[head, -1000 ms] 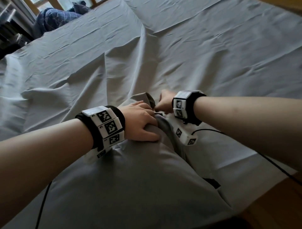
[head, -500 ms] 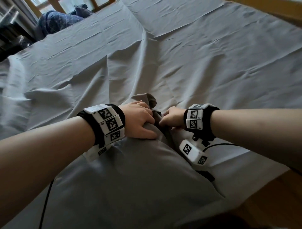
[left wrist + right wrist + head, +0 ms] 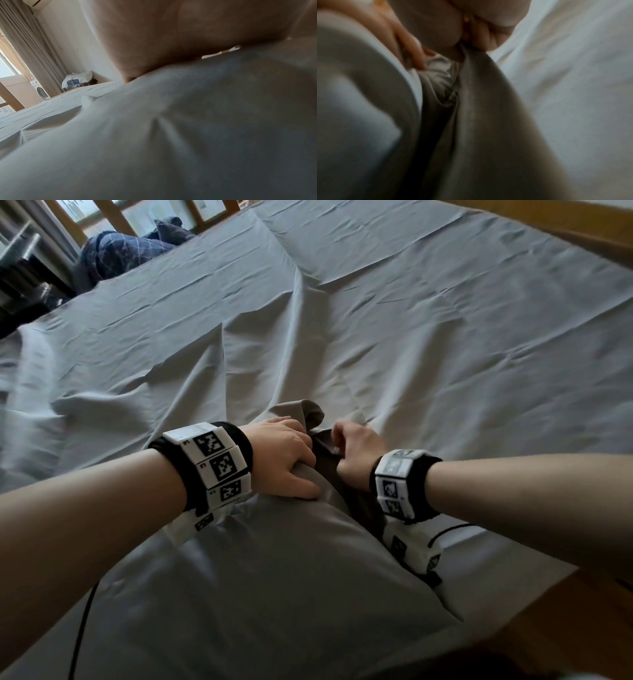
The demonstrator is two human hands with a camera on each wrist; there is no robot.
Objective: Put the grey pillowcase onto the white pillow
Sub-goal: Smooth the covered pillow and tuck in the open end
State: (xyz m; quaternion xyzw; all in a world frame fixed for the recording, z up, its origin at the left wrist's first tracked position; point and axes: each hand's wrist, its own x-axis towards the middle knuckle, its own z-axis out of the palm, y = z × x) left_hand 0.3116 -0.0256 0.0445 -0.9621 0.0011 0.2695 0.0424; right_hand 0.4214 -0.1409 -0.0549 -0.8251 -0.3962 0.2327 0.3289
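Observation:
The grey pillowcase [image 3: 274, 577] lies stuffed on the bed right in front of me, its open end pointing away. My left hand [image 3: 284, 460] grips the upper edge of that opening, fingers curled over the fabric and thumb flat on top. My right hand [image 3: 352, 453] pinches the opposite edge of the opening just to the right. In the right wrist view a crumpled bit of the white pillow [image 3: 440, 67] shows inside the gap between the pillowcase [image 3: 488, 121] layers, with left-hand fingers [image 3: 409, 44] beside it. The left wrist view shows only the palm and pillowcase cloth [image 3: 171, 135].
A creased grey sheet [image 3: 445, 337] covers the bed. A wooden bed frame [image 3: 548, 231] runs along the far right, and wood [image 3: 565, 611] shows at the near right. Blue checked bedding [image 3: 116, 251] lies far left. A black cable [image 3: 82, 628] trails under my left forearm.
My right hand has slid back toward me along the opening's right edge, its wrist turning. The left hand has kept its grip in the same spot.

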